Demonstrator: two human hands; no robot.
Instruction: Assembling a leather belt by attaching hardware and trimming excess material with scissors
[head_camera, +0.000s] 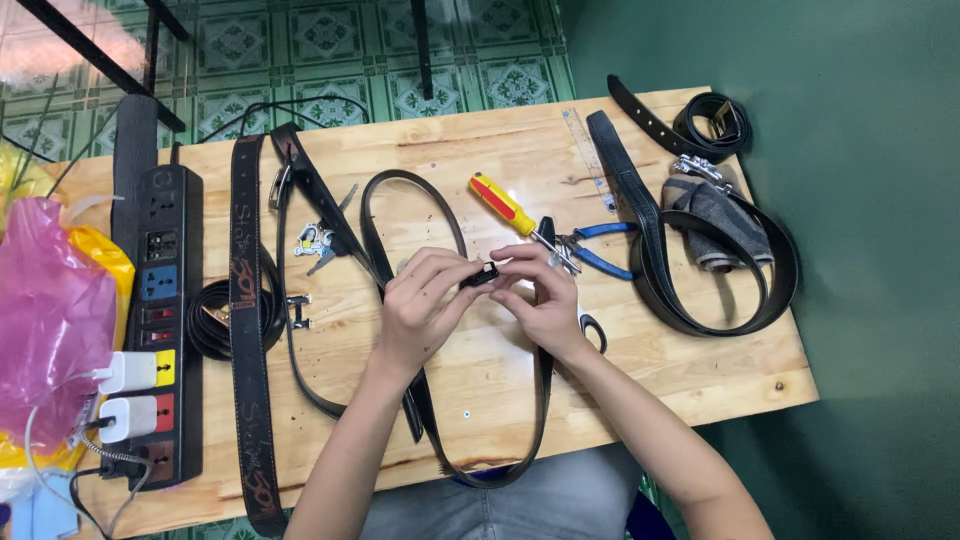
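At the near edge of a pale wooden worktop, a person's two bare hands meet over the loop of a black belt that sags off that edge toward the lap. The left hand and right hand pinch a small black buckle piece between them, fingers drawn narrow around it, fingertips nearly touching. Just beyond the right hand lie a yellow-and-red screwdriver and blue-handled pliers, side by side near the worktop's middle; what looks like a white scissors handle shows under the right wrist. To the left, a small metal buckle and a cartoon key charm rest between belts, and a long stitched brown belt runs from far edge to near edge. A black power strip with white chargers plugged in lies along the left edge, beside a pink plastic bag. Toward the right edge, another black belt loops around a folded grey cloth; a coiled belt sits at the far right corner, a clear ruler nearby.
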